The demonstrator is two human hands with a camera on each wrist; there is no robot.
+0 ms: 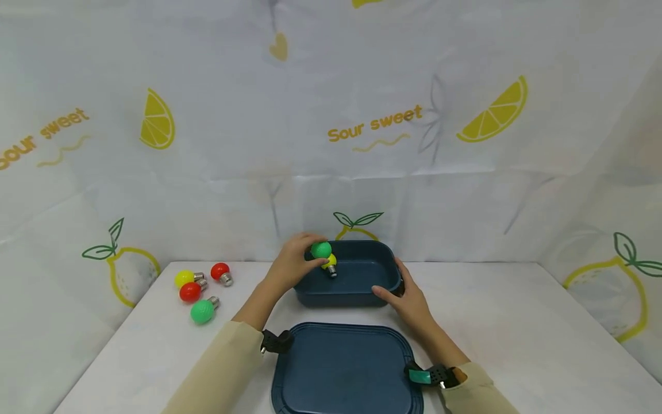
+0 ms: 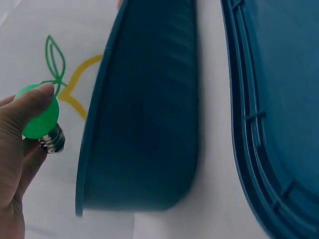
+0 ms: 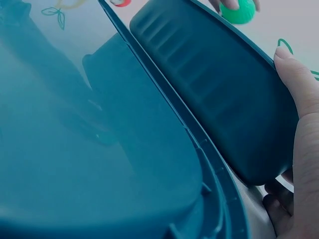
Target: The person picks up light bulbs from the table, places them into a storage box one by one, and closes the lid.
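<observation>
The green bulb (image 1: 321, 249) is a round, glossy ball with a threaded silver base — it's pinched between the thumb and fingers of the left grip (image 1: 292, 261), its base sticking out bare beside the thumb. It is held above the rim, at the left part of the box (image 1: 362, 279), without touching the wall seen from the left wrist.

The box is dark blue, rectangular and round-cornered, with a long ribbed side. It stands open side up on the tabletop (image 1: 491, 322), its right end held by the right grip (image 1: 412, 302). Inside, on the left — partly hidden behind the green one — lies a yellow bulb (image 1: 331, 261), silver base toward the near side.
</observation>
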